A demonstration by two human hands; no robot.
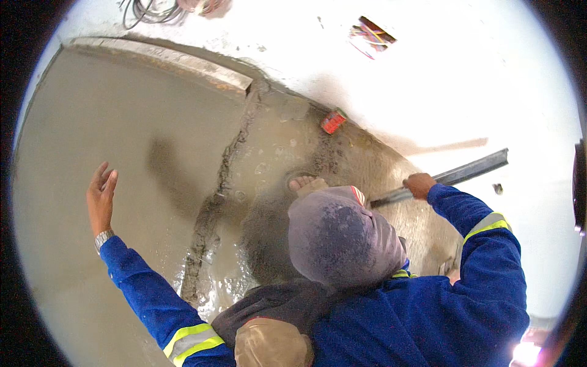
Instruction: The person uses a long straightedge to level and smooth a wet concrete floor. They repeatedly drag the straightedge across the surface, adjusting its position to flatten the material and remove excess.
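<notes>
Over smooth wet cement (110, 104) my left hand (102, 199), with a metal watch at the wrist, is raised with thumb and fingers apart. It holds nothing. On the other side, my right hand (420, 185) is wrapped round a long grey metal straightedge (471, 170). The bar slopes up to the right, its upper end in front of the white wall. Both sleeves are blue with reflective bands. Between my arms is a rounded form in grey-purple cloth (345, 238), with a smaller tan one (269, 342) below; I cannot tell whether they are heads or knees.
A rough ridge (223, 177) divides the smooth cement from a wetter patch. Bare toes (301, 182) show there. A red can (334, 121) stands by the wall's foot. Wires hang from a wall box (373, 37); coiled cable (150, 12) lies farther left, beyond a pale ledge (165, 58).
</notes>
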